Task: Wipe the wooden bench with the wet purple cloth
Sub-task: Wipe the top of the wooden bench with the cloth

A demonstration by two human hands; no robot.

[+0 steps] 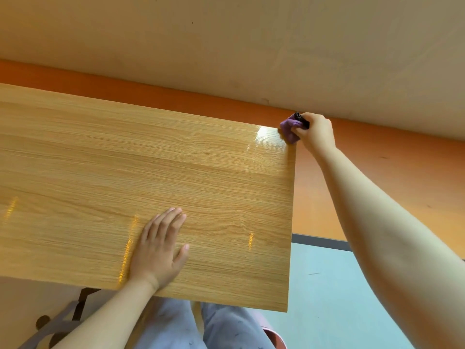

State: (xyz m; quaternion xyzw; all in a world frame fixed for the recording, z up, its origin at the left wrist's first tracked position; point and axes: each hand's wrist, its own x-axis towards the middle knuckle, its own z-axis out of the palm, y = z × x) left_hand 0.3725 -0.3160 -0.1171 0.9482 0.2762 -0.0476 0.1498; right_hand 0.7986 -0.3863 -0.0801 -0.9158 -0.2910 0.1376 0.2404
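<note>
Beige wall (226,34) behind the wooden bench (176,172), with an orange band (176,99) running along the bench's far edge and down past its right end. Pale blue floor (327,285) off the bench's right end, nearer the front.

Bunched at the bench's far right corner, touching the top right at the edge: purple cloth (288,130). Clamped round it from beyond the right end: right hand (316,133), fingers curled tight on the wad, arm stretched out alongside the bench's right end. Also in that grip, just above the cloth, something small and dark (301,118), too small to name. Just left of the cloth on the bench top, a bright glossy patch (266,133).

Laid flat on the bench top near its front edge, well apart from the cloth: left hand (158,250), palm down, fingers straight and close together, thumb spread to the side, holding nothing.

Below the bench's front edge, light patterned trousers (226,328); under its front left, dark frame legs (80,306).
</note>
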